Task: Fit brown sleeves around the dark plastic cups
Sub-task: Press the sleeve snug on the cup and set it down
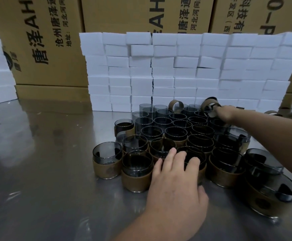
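The left hand is lying nearest, at the front edge of the cup group, with its fingers curling over the rim of one sleeved cup and its thumb pressing the side, so it is gripping this cup. The right hand is reaching to the back right of the cup group and is pinching a loose brown sleeve just above the cups there. Another loose sleeve is resting on the cups at the back of the group. The front cups are wearing brown sleeves, while the back cups are standing bare. The group is standing on a shiny metal desk. Directly behind the group a wall of white blocks is standing, and behind that are cardboard boxes.
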